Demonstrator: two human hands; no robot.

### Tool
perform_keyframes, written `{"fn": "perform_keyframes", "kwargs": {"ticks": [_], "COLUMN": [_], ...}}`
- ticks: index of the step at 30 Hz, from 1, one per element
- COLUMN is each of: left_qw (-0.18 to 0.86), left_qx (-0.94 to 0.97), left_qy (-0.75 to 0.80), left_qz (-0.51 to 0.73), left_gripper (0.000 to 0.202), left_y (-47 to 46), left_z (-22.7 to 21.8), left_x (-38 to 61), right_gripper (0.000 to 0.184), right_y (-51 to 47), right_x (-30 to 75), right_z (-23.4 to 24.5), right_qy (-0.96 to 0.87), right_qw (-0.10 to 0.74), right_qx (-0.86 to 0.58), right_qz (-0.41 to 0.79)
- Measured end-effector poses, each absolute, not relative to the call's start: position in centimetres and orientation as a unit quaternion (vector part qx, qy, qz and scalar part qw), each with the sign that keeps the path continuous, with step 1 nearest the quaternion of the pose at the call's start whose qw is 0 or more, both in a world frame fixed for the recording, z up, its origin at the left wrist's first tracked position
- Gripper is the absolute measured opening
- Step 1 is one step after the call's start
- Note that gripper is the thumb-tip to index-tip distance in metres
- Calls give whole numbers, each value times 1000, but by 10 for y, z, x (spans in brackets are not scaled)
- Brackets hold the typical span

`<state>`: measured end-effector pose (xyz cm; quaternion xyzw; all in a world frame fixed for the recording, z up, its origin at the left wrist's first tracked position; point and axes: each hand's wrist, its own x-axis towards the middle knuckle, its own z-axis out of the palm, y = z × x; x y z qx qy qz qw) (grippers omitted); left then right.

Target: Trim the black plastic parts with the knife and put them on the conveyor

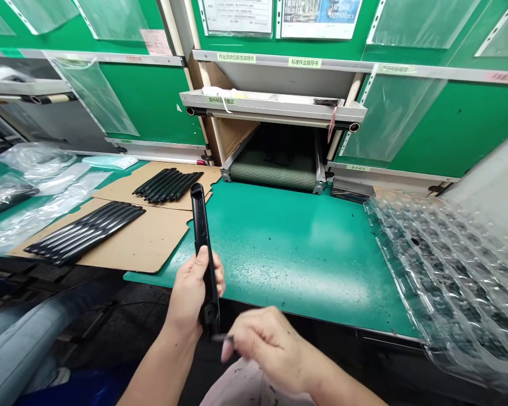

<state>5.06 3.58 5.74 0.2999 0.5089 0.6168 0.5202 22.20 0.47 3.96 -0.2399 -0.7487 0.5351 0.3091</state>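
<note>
My left hand (pixel 195 287) is wrapped around a long, narrow black plastic part (pixel 201 223), thumb on top. The part stands nearly upright over the front edge of the table, its recessed side facing me. Beside its lower end, my right hand (pixel 271 347) is closed in a pinch. A small thin tool (pixel 223 338) with a greyish tip sticks out between those fingers toward the part's bottom end. Whether the tip touches the part I cannot tell, and most of the tool is hidden by the fingers.
Long black strips (pixel 87 230) and shorter black strips (pixel 168 185) lie on cardboard (pixel 152 248) at left, near plastic bags (pixel 38 163). A conveyor belt (pixel 273 172) is at the back. Clear trays (pixel 444 270) stand at right on the green table (pixel 305 254). A person's leg (pixel 29 344) shows at left.
</note>
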Motion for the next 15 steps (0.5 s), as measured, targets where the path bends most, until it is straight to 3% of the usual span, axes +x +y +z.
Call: {"fn": "perform_keyframes", "kwargs": {"ticks": [5, 15], "left_qw": [569, 624], "left_qx": [280, 231], "left_qy": [434, 343], "left_qz": [640, 663], "left_gripper": [21, 37], "left_y": [34, 31], "left_z": [60, 66], "left_x": [53, 61], "right_gripper": [35, 41], "right_y": [13, 13], "right_x": [224, 219], "right_z": [36, 20], "right_qy": [-785, -846], "right_qw": [363, 316], "right_qx": [-373, -389], "right_qz": [336, 181]}}
